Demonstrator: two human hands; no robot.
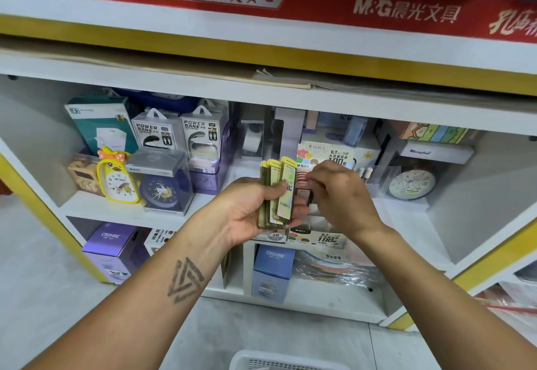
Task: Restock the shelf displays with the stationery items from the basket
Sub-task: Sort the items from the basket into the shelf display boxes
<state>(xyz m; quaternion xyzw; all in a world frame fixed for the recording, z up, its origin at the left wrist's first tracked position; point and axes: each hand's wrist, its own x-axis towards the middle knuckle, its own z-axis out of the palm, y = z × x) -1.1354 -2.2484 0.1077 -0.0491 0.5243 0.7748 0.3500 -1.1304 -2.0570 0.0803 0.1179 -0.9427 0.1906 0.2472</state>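
Observation:
My left hand (250,210) grips a stack of several slim yellow pencil-lead cases (279,192), held upright in front of the middle shelf. My right hand (340,195) is just to the right of the stack, fingers curled and pinching at a small case over a lead display box (325,154) labelled 0.7 HB; the case itself is mostly hidden behind the fingers. A second display box (319,239) sits on the shelf front below my hands. The white basket (279,362) shows only its rim at the bottom edge.
Left on the middle shelf (96,210) stand a yellow duck clock (117,178), a blue clock in a clear box (162,186) and power bank packs (177,131). A round clock (411,183) stands right. Purple and blue boxes (273,271) fill the lower shelf.

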